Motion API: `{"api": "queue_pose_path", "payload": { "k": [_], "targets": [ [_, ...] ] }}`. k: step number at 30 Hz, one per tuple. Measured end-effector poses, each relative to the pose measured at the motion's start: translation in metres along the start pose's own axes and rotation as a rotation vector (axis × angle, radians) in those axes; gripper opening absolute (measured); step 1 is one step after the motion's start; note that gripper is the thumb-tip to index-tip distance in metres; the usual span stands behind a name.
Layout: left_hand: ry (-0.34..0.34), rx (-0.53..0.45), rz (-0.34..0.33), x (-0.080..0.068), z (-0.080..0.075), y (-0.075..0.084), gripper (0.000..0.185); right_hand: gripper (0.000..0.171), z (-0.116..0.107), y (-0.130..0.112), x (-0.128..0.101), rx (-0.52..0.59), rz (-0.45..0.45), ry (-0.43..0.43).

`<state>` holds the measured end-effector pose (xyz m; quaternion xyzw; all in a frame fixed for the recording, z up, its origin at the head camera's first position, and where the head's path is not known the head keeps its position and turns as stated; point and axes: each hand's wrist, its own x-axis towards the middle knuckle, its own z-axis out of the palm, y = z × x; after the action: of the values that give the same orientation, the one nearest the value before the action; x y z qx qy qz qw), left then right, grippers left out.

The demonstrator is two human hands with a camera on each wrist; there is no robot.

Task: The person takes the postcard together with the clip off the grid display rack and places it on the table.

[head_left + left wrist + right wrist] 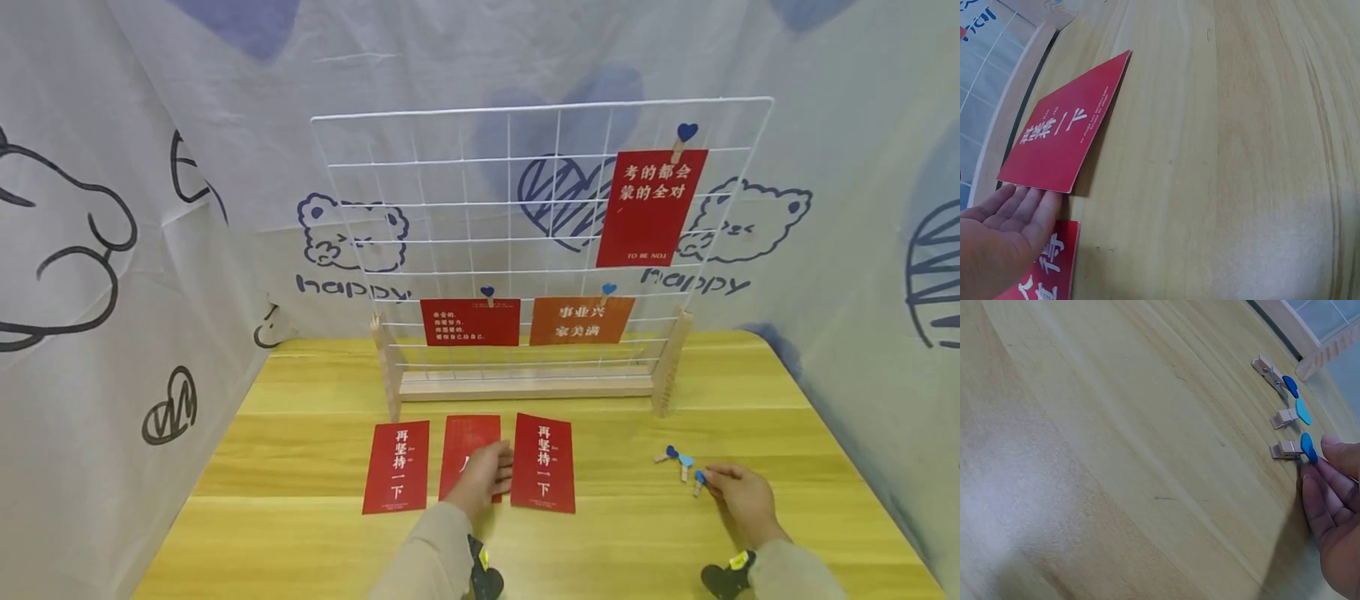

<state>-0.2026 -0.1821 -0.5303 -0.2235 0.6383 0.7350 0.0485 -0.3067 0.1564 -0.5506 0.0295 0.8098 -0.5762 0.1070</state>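
Observation:
My left hand (483,479) reaches across the middle red card (471,442) to the left edge of the right-hand red card (543,462). In the left wrist view its straight fingers (1030,203) go under the edge of that card (1063,128), which tilts up from the table. Over on the right, my right hand (742,500) pinches the blue heart of the nearest wooden clothespin (1291,448), fingertips at the heart's edge. A light-blue heart clothespin (1288,417) and a dark-blue heart clothespin (1270,375) lie just beyond it.
A white wire grid (510,158) stands in a wooden base (525,385) at the back. Clothespins hold a tall red card (651,212), a wide red card (472,322) and an orange card (581,321) on it. Another red card (396,467) lies at the left.

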Motion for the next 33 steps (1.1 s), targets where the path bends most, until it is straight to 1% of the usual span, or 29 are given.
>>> {"api": "queue_pose_path", "payload": {
  "k": [3, 7, 11, 14, 17, 19, 21, 24, 26, 28, 33],
  "targets": [
    [-0.001, 0.019, 0.001, -0.002, 0.0, 0.002, 0.051, 0.036, -0.003, 0.0, 0.0, -0.036, 0.004, -0.004],
    [-0.016, 0.032, 0.022, -0.006, -0.001, 0.009, 0.051, 0.039, -0.008, -0.002, -0.001, -0.086, -0.013, -0.015],
    [-0.014, 0.042, 0.024, -0.009, -0.004, 0.013, 0.049, 0.042, -0.013, -0.007, -0.003, -0.143, -0.027, -0.012],
    [-0.017, 0.03, 0.021, -0.01, -0.006, 0.017, 0.048, 0.044, -0.016, -0.013, -0.006, -0.214, -0.056, -0.016],
    [-0.024, -0.008, 0.031, -0.01, -0.007, 0.022, 0.048, 0.047, -0.018, -0.016, -0.004, -0.225, -0.107, -0.03],
    [-0.025, -0.026, 0.044, -0.009, -0.007, 0.027, 0.049, 0.051, -0.018, -0.009, 0.007, -0.214, -0.145, -0.02],
    [-0.022, -0.035, 0.056, -0.008, -0.007, 0.031, 0.048, 0.055, -0.018, 0.004, 0.026, -0.187, -0.171, -0.009],
    [-0.019, -0.032, 0.073, -0.008, -0.006, 0.039, 0.047, 0.059, -0.018, 0.026, 0.059, -0.214, -0.205, 0.02],
    [-0.02, -0.037, 0.081, -0.008, -0.005, 0.044, 0.046, 0.059, -0.018, 0.036, 0.077, -0.233, -0.215, 0.026],
    [-0.027, -0.038, 0.092, -0.008, -0.004, 0.05, 0.046, 0.061, -0.016, 0.04, 0.091, -0.254, -0.233, 0.027],
    [-0.04, -0.025, 0.122, -0.008, -0.004, 0.065, 0.044, 0.059, -0.014, 0.038, 0.114, -0.247, -0.281, 0.027]
  ]
}}
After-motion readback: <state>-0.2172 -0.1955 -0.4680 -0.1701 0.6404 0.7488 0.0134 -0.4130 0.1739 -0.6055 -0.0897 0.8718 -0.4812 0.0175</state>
